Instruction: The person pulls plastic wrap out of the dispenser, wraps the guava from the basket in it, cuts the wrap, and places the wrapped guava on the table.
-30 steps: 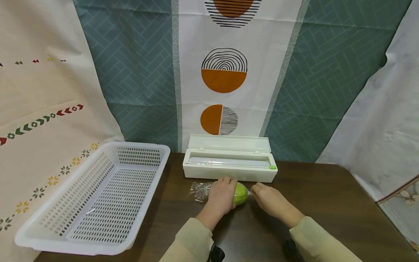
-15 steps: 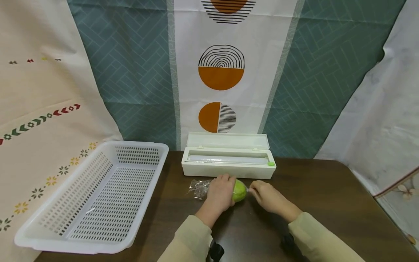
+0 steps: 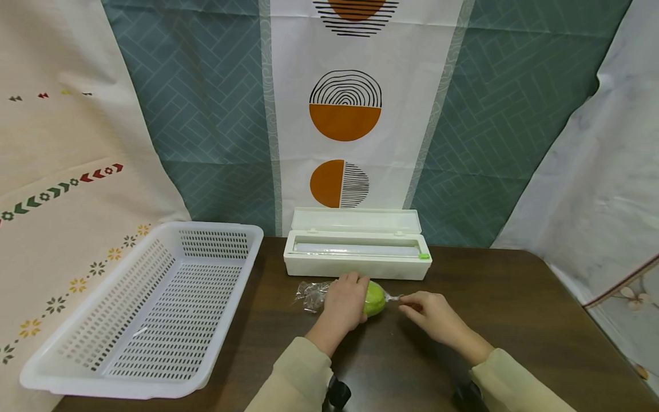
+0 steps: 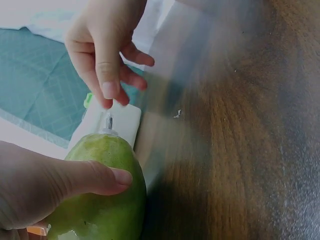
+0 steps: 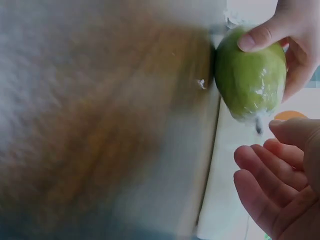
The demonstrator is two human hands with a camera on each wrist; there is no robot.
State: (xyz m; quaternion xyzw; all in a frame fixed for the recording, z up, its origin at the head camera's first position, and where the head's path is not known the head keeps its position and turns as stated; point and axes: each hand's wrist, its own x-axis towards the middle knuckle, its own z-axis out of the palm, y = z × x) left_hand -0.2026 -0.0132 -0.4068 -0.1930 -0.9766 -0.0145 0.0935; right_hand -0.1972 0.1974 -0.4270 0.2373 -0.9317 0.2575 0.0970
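A smooth green fruit, oval and tapering to one end, lies on the table wrapped in clear cling film. My left hand grips it from above, and the left wrist view shows the thumb across its side. Loose, crumpled film spreads out to the left of that hand. At the fruit's right end the film is twisted into a thin tail. Just off this tail is my right hand, its thumb and fingers parted and loosely bent with nothing between them.
Behind the hands stands a white cling film dispenser, lid raised, with a roll inside and a green slider. A white perforated basket stands on the left. A tiny white scrap lies on the dark wooden table.
My right hand, earlier at the twisted film end with its fingertips together, has drawn slightly right and let go of it. My left hand keeps its grip on the fruit. The head view has shifted slightly.
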